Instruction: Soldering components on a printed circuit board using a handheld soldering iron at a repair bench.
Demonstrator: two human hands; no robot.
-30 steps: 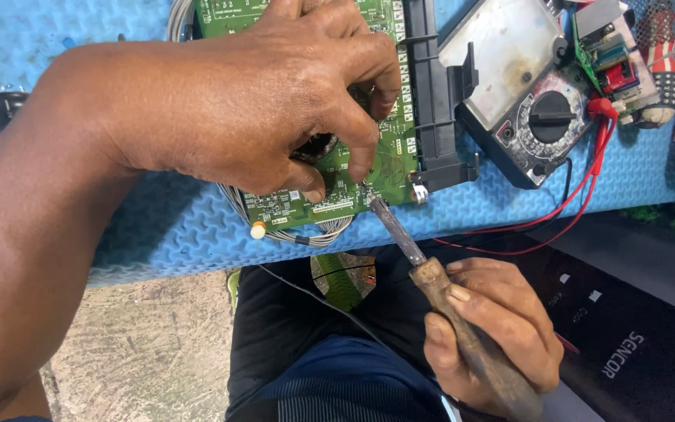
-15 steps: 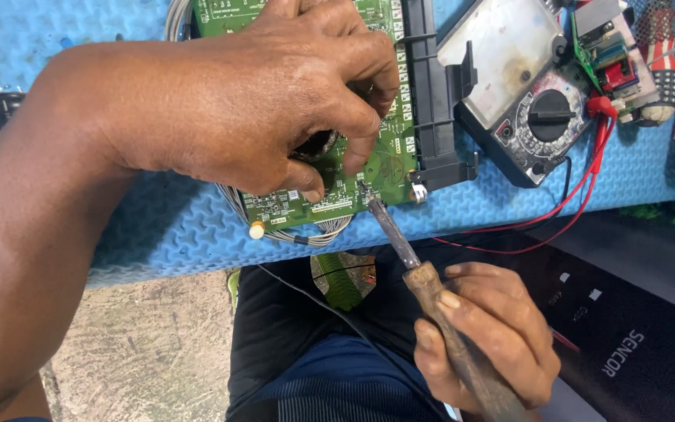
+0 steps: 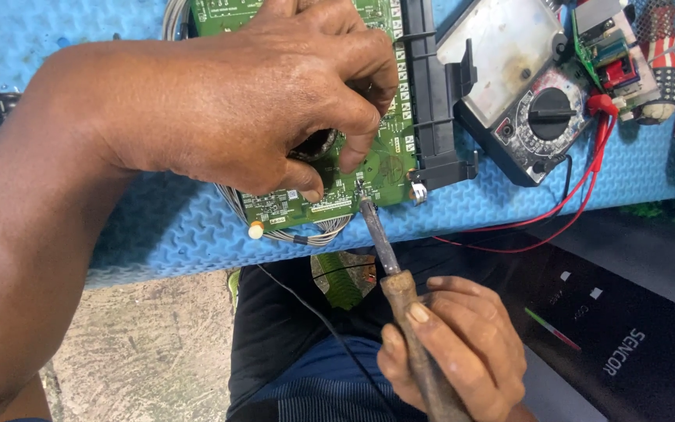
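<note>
A green circuit board [image 3: 384, 160] lies on a blue textured mat [image 3: 158, 227]. My left hand [image 3: 267, 101] presses down on the board, its fingers curled around a dark round part that is mostly hidden under them. My right hand [image 3: 455, 352] grips the wooden handle of a soldering iron [image 3: 388, 262]. The iron's metal tip touches the board's lower edge, just right of my left fingertips.
A multimeter [image 3: 525, 101] with a rotary dial and red and black leads [image 3: 580, 187] sits right of the board. A black plastic frame [image 3: 431, 94] borders the board. Grey wires [image 3: 306, 234] loop under it. A glossy black panel [image 3: 626, 328] lies lower right. Small electronic parts [image 3: 611, 55] at the top right.
The soldering iron tip has shifted slightly left along the board's lower edge, and my right hand has moved a little lower. My left hand stays pressed on the board.
</note>
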